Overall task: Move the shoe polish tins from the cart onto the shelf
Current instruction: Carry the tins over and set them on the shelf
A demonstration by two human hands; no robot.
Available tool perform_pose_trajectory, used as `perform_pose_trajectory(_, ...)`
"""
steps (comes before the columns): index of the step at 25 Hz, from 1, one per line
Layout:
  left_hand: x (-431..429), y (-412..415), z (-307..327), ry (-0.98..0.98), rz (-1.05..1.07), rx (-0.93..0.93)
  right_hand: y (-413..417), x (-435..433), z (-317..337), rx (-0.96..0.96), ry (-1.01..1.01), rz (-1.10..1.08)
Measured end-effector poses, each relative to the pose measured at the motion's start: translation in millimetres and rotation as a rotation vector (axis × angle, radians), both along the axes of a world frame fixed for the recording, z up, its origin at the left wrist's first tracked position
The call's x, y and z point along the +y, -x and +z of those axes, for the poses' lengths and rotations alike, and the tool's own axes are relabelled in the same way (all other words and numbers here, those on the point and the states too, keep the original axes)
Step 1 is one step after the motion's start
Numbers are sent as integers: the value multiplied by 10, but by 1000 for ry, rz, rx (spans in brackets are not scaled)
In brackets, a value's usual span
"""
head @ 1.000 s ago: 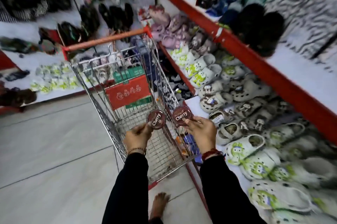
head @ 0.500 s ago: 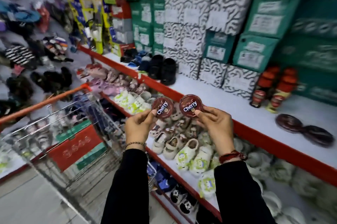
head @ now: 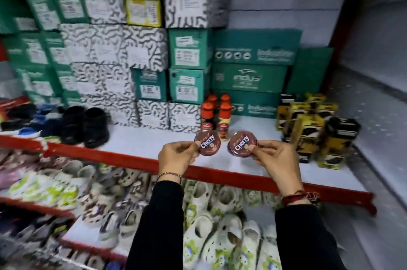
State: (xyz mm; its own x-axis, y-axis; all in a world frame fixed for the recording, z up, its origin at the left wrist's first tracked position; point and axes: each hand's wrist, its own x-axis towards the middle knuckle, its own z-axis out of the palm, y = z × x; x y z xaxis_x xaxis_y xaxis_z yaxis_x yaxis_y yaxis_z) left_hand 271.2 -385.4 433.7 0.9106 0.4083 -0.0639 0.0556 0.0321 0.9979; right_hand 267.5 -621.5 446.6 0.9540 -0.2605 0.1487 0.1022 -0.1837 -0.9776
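Two round dark-red shoe polish tins with "Cherry" on the lid are held up, lids facing me. My left hand (head: 177, 156) grips the left tin (head: 207, 142) by its edge. My right hand (head: 275, 159) grips the right tin (head: 243, 143) the same way. Both tins hover side by side just above the front of the white shelf (head: 141, 140) with its red front rail (head: 123, 157). The cart is out of view. Earlier tins on the shelf are hidden behind my hands.
Orange-capped polish bottles (head: 217, 113) stand right behind the tins. Yellow-black boxes (head: 310, 129) fill the shelf's right end, black shoes (head: 84, 125) the left. Stacked shoe boxes (head: 141, 49) line the back. White clogs (head: 211, 225) lie on the lower shelf.
My view has swung right from the cart to the shelf. Both hands kept their tins and carried them up over the shelf's front edge. The cart has left the view.
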Motion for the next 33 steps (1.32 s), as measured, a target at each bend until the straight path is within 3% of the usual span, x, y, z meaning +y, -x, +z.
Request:
perform_pose_trajectory(6,-503,-324,7,-280,-187,172,-54,-537,-87,188,279,-199)
perform_pose_trajectory(13,-560,-575,36,-447,-368,349,-181,-563,-7,412,347,-160)
perform_pose_trajectory(19,-597,-712,-37,-513,-433,399,-307,-463,-128,391,563,-253)
perform_pose_trajectory(22,-573,-692,9,-610,-403,312,-285,-458,-107,237,557,-227)
perform_pose_trajectory(24,-575,-690,61,-732,-515,168,-256,-421,-51,150,636,-14)
perform_pose_trajectory(26,-630,-682,103,-877,-731,55,-265,-339,-77,162,734,193)
perform_pose_trajectory(28,-696,-726,56,-936,-888,59,-321,-285,-177,217,801,274)
perform_pose_trajectory(33,-695,-815,-46,-960,-896,34,-413,-260,-168,272,891,270)
